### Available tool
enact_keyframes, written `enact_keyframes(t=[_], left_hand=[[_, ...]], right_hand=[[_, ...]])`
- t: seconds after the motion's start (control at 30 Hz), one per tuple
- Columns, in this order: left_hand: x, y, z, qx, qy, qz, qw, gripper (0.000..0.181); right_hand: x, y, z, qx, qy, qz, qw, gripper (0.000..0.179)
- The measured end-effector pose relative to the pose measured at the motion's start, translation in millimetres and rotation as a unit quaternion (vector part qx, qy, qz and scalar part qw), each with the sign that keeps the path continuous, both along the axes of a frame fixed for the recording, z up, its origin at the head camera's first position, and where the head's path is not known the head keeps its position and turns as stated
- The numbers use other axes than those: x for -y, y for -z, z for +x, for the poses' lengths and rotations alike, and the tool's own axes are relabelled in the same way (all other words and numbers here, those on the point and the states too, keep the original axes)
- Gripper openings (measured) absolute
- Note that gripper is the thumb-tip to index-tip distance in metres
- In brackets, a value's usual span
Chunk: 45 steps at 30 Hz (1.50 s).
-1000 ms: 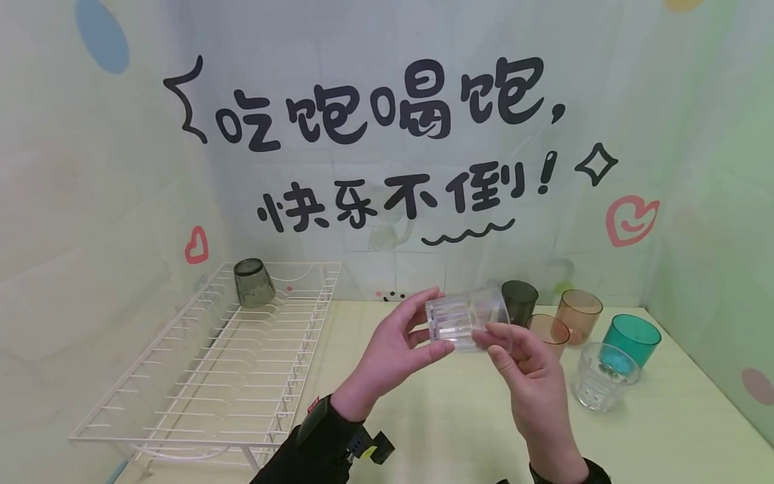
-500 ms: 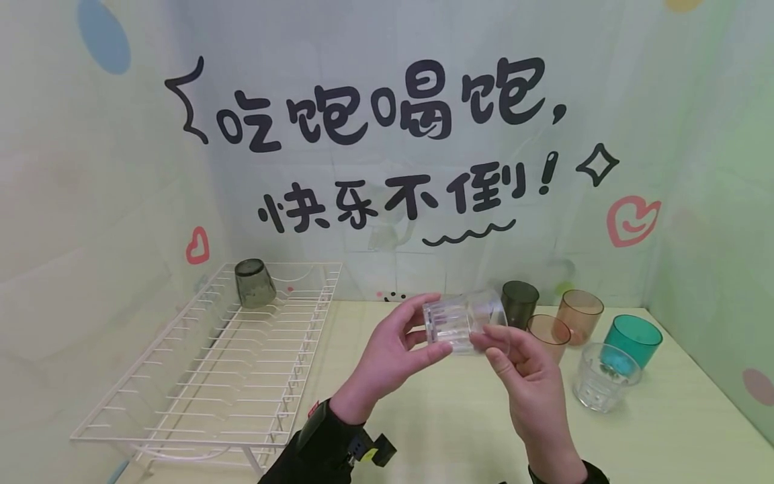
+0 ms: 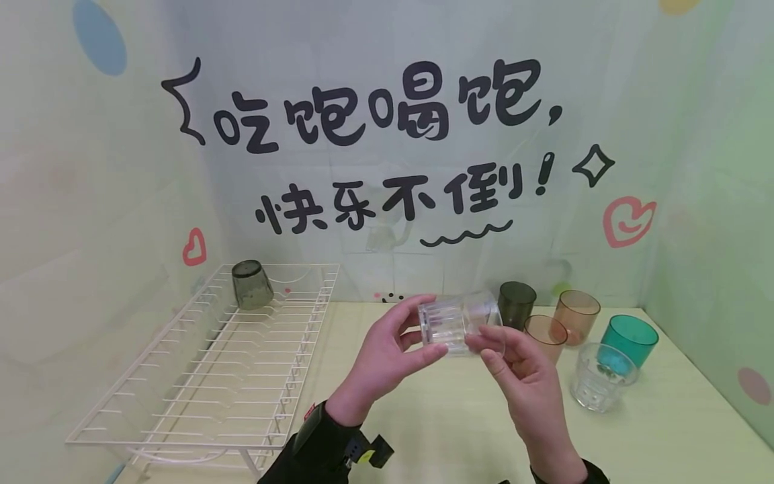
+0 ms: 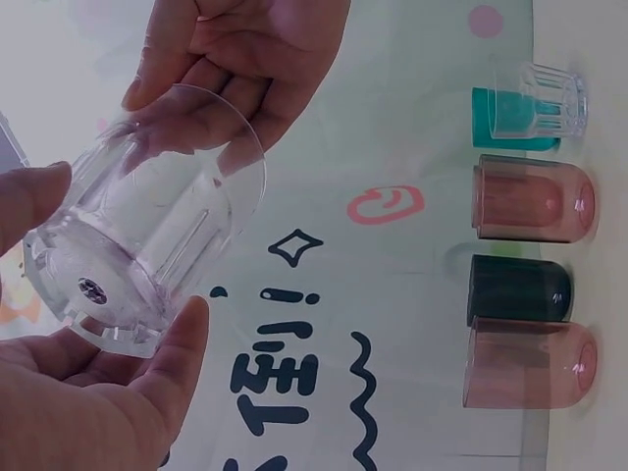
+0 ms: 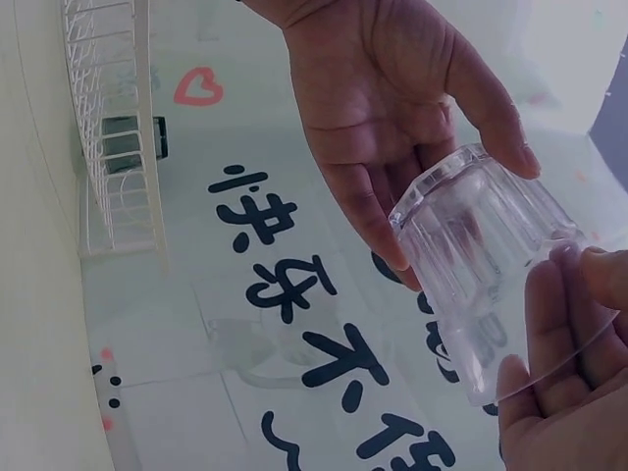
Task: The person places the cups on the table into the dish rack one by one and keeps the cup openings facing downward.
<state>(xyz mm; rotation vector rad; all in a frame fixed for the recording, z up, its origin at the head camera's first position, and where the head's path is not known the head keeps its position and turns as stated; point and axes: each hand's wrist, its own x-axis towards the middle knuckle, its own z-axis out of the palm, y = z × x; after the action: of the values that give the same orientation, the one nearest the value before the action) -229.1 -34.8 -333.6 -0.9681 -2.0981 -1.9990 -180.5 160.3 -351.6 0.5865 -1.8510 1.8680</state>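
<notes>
A clear ribbed plastic cup point(image 3: 444, 323) lies sideways in the air above the table, its base to the left and its mouth to the right. My left hand point(image 3: 387, 349) grips the base end between thumb and fingers. At the rim, my right hand point(image 3: 529, 383) holds the cup with its thumb and fingers. In the left wrist view, a small dark mark shows on the base of the cup point(image 4: 147, 235). The right wrist view shows the left hand's thumb and fingers point(image 5: 368, 211) on either side of the base, and the right-hand fingers point(image 5: 554, 339) by the rim.
A white wire dish rack point(image 3: 236, 383) stands on the left, with a grey cup point(image 3: 252, 286) upside down at its back. At the right are a dark cup point(image 3: 516, 302), two peach cups point(image 3: 577, 316), a teal cup point(image 3: 637, 339) and another clear cup point(image 3: 595, 383).
Both hands and the held cup have drifted very slightly left. Their hold on the cup looks the same.
</notes>
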Motion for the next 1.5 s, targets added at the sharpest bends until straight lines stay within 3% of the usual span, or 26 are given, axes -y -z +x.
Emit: enact_keyframes(t=[0.17,0.37,0.6,0.83,1.1,1.5], left_hand=[[0.4,-5.1,4.5,0.01,-0.003,-0.003,0.9999,0.061],[3.2,-16.9,12.6,0.0,-0.005,0.005,1.0,0.06],[6.4,-8.1,3.4,-0.006,-0.01,0.011,0.9999,0.061],[11.2,-9.1,2.2,-0.007,-0.018,0.008,0.9998,0.059],[16.1,-18.4,9.1,0.013,-0.033,-0.004,0.9993,0.06],[23.9,-17.8,6.1,-0.018,-0.058,-0.02,0.9979,0.061]], right_hand=[[-1.6,-2.1,0.7,0.003,0.014,0.024,0.9996,0.03],[-4.9,-5.6,0.7,-0.015,0.006,0.062,0.9979,0.043],[-6.2,-3.8,-1.0,-0.037,0.002,0.089,0.9954,0.051],[-7.1,-1.9,-1.6,-0.069,-0.013,0.099,0.9926,0.063],[-10.1,-2.1,-1.2,-0.06,-0.014,0.131,0.9895,0.068],[-15.9,0.2,-0.5,-0.042,-0.004,0.173,0.984,0.072]])
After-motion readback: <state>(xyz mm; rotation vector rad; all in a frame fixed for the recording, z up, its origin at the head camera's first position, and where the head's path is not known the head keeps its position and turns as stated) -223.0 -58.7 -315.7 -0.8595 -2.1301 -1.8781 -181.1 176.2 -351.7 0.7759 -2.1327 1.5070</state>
